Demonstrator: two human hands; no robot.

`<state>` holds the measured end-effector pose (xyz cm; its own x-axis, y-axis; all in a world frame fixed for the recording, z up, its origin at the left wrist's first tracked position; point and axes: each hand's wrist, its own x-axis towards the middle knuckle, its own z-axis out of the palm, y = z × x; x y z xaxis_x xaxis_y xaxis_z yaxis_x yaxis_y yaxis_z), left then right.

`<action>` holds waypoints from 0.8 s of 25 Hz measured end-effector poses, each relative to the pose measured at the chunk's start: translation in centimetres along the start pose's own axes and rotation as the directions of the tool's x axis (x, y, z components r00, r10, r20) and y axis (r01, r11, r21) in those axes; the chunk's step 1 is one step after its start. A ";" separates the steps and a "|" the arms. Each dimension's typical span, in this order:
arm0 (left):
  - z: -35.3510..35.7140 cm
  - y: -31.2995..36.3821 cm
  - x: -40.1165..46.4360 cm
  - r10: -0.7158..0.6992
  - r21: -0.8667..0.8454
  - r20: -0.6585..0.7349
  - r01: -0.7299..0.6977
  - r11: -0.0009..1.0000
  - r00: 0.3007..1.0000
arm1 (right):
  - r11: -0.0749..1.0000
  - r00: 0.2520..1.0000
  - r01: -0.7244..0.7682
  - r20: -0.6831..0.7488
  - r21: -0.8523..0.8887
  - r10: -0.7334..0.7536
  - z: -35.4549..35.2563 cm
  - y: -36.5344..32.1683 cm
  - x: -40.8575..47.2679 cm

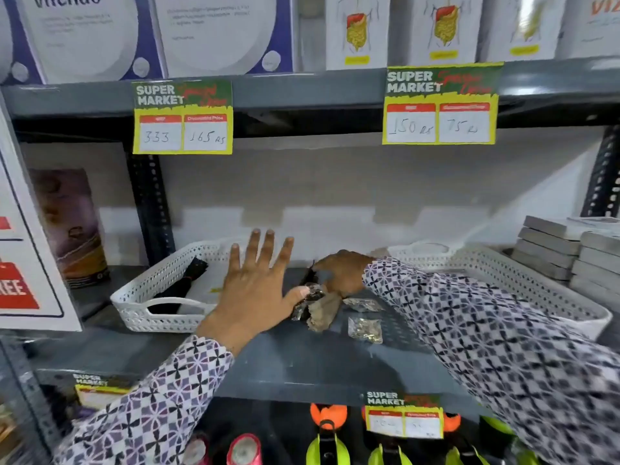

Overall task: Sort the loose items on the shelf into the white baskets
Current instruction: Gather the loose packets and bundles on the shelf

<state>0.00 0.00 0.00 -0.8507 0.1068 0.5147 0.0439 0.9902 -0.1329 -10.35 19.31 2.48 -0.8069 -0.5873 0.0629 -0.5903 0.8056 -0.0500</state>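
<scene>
Two white perforated baskets stand on the grey shelf. The left basket (144, 290) holds a long black item (188, 280) and a flat white pack. The right basket (523, 280) is partly hidden by my right sleeve. Between them lie loose packets: a dark shiny packet (307, 305), a brown crumpled one (323, 313) and two clear packets of small pieces (365, 328). My left hand (258, 286) hovers with fingers spread over the left basket's right end, its thumb touching the dark packet. My right hand (342, 270) rests palm down on the pile, fingers curled on a dark item.
Stacks of grey flat boxes (563, 253) sit at the far right of the shelf. A tall brown box (72, 226) stands at the left behind an upright post. Price tags hang from the shelf above. Bright bottles fill the shelf below.
</scene>
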 end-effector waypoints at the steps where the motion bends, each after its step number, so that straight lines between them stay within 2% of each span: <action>1: 0.4 0.2 0.0 0.006 0.010 0.062 -0.006 1.000 0.998 | 0.999 0.999 -0.043 0.032 0.017 0.042 0.5 -0.3 1.5; 4: 0.6 0.7 0.5 0.043 -0.020 0.123 -0.041 0.999 0.991 | 0.985 0.987 -0.161 0.004 -0.065 0.162 2.2 -1.0 4.1; 8: -0.2 0.4 0.7 0.027 -0.095 0.127 -0.015 0.995 0.992 | 0.998 0.995 -0.068 -0.075 0.005 0.068 1.1 0.3 4.6; 11: -0.3 1.3 0.7 0.117 -0.051 0.175 -0.110 0.993 0.978 | 0.999 0.993 -0.041 -0.113 0.031 0.044 -2.0 2.2 2.5; 13: -0.1 2.0 0.7 0.157 0.020 0.231 -0.166 0.986 0.960 | 0.997 0.991 -0.073 -0.116 -0.024 0.070 -3.5 3.9 0.5; 16: 0.4 2.7 0.9 0.160 0.045 0.299 -0.182 0.982 0.941 | 0.988 0.991 -0.135 -0.002 -0.080 0.135 -3.6 7.6 -1.9; 18: 0.5 3.0 1.2 0.171 0.048 0.320 -0.197 0.979 0.932 | 0.996 0.992 -0.079 0.099 -0.043 0.083 -2.1 8.5 -3.1; 20: 0.6 3.1 1.2 0.151 0.046 0.314 -0.174 0.984 0.937 | 0.988 0.990 -0.117 0.069 -0.103 0.125 -0.1 8.3 -3.1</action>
<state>-1.22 3.17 -0.32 -0.9552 0.2213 0.1964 0.1671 0.9513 -0.2591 -12.75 27.85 1.97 -0.8737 -0.4864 -0.0123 -0.4864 0.8725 0.0464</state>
